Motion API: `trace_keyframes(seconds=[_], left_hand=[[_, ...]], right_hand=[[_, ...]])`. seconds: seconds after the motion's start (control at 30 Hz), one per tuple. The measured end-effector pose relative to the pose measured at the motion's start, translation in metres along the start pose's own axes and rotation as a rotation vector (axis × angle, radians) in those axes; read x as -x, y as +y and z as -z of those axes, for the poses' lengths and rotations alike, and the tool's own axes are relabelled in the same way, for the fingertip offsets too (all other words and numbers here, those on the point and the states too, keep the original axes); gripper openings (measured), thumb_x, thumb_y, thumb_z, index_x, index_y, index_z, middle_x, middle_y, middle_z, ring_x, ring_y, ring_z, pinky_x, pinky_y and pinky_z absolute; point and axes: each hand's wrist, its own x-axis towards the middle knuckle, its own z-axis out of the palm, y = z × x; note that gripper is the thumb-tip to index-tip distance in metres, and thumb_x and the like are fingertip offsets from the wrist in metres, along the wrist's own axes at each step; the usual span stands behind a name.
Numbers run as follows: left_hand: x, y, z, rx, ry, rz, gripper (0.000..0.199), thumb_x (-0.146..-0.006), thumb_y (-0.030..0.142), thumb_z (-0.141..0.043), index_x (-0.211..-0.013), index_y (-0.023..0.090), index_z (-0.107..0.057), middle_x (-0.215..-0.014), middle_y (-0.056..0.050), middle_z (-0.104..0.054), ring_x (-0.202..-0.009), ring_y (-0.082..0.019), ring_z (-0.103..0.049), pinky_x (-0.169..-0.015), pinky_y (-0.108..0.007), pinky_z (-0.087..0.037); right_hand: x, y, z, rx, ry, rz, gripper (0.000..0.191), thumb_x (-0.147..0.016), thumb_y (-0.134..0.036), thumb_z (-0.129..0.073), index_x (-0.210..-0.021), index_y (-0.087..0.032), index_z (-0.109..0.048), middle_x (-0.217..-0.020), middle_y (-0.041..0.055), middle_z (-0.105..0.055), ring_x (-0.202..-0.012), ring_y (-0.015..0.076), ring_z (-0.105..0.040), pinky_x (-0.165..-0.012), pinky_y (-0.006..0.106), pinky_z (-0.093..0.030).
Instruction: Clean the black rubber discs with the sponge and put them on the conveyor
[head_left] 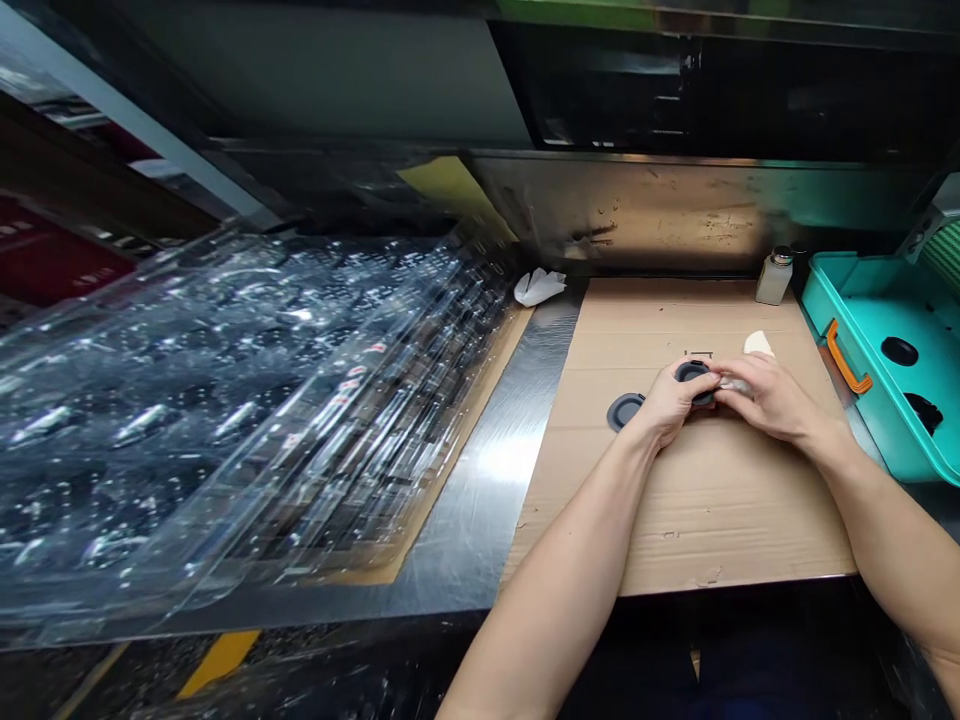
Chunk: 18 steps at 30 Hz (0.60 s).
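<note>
A dark grey round part with a raised rim [693,373] is gripped in my left hand [663,408], thumb across its face, just above the cardboard. My right hand [776,398] pinches a small whitish wad [735,384], like cloth or tissue, against or close beside the part's right edge; its fingertips meet those of my left hand. A second dark grey round part [624,411] lies on the cardboard, partly covered by my left hand. Behind my right hand, a flat white piece [758,343] rests on the sheet.
The cardboard sheet [600,500] covers part of a metal table [495,470]. Stacked clear plastic trays [247,400] fill the left. A crumpled white tissue [540,287] lies behind. At right stand a bottle with a metal cap [775,277] and a teal bin [862,300] holding dark parts.
</note>
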Motion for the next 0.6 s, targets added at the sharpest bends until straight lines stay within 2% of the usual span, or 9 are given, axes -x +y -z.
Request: trace_keyframes(seconds=[0.03, 0.1, 0.2, 0.3, 0.43, 0.6], left_hand=[[0.0, 0.0, 0.0, -0.017, -0.008, 0.002, 0.045, -0.062, 0.037, -0.09, -0.092, 0.017, -0.063, -0.075, 0.0, -0.066, -0.061, -0.012, -0.064, -0.056, -0.023, -0.051], [-0.001, -0.001, -0.001, -0.043, -0.015, 0.032, 0.045, -0.072, 0.05, -0.082, -0.095, 0.016, -0.063, -0.073, -0.003, -0.068, -0.056, -0.013, -0.063, -0.05, -0.023, -0.049], [-0.005, -0.002, -0.001, -0.018, 0.022, 0.115, 0.056, -0.087, 0.069, -0.056, -0.093, 0.014, -0.063, -0.068, -0.008, -0.069, -0.048, -0.014, -0.06, -0.043, -0.024, -0.045], [-0.008, -0.005, -0.002, -0.021, 0.079, 0.128, 0.065, -0.092, 0.072, -0.039, -0.084, 0.013, -0.064, -0.062, -0.009, -0.068, -0.044, -0.015, -0.058, -0.04, -0.025, -0.043], [-0.007, -0.013, -0.003, -0.238, 0.107, 0.059, 0.068, -0.095, 0.072, -0.035, -0.073, 0.015, -0.065, -0.052, -0.007, -0.063, -0.04, -0.016, -0.057, -0.04, -0.026, -0.045], [-0.001, -0.017, -0.006, -0.485, 0.079, 0.009, 0.069, -0.097, 0.069, -0.033, -0.063, 0.016, -0.062, -0.047, -0.005, -0.059, -0.039, -0.015, -0.056, -0.043, -0.025, -0.044]], right_hand=[[0.0, -0.001, 0.001, -0.012, 0.002, -0.022, 0.029, -0.096, -0.028, -0.054, -0.121, -0.023, -0.068, -0.116, 0.0078, -0.074, -0.102, 0.0227, -0.068, -0.094, 0.039, -0.051], [0.001, -0.001, 0.003, -0.004, 0.107, -0.111, 0.028, -0.099, -0.03, -0.051, -0.119, -0.021, -0.069, -0.108, 0.0073, -0.075, -0.091, 0.02, -0.069, -0.083, 0.032, -0.052], [0.001, -0.003, 0.001, 0.063, 0.207, -0.194, 0.028, -0.099, -0.034, -0.053, -0.115, -0.019, -0.07, -0.101, 0.0072, -0.075, -0.082, 0.0185, -0.067, -0.075, 0.029, -0.048], [0.001, -0.003, -0.01, 0.134, 0.142, -0.184, 0.026, -0.1, -0.034, -0.052, -0.104, -0.019, -0.072, -0.094, 0.0069, -0.074, -0.082, 0.0189, -0.065, -0.073, 0.028, -0.044], [-0.001, -0.008, -0.026, 0.33, 0.066, -0.246, 0.03, -0.101, -0.035, -0.047, -0.101, -0.019, -0.072, -0.093, 0.0073, -0.073, -0.081, 0.0194, -0.062, -0.069, 0.029, -0.038], [-0.005, -0.02, -0.02, 0.507, -0.15, -0.318, 0.03, -0.098, -0.03, -0.047, -0.088, -0.018, -0.073, -0.094, 0.0092, -0.073, -0.083, 0.0205, -0.062, -0.066, 0.029, -0.033]])
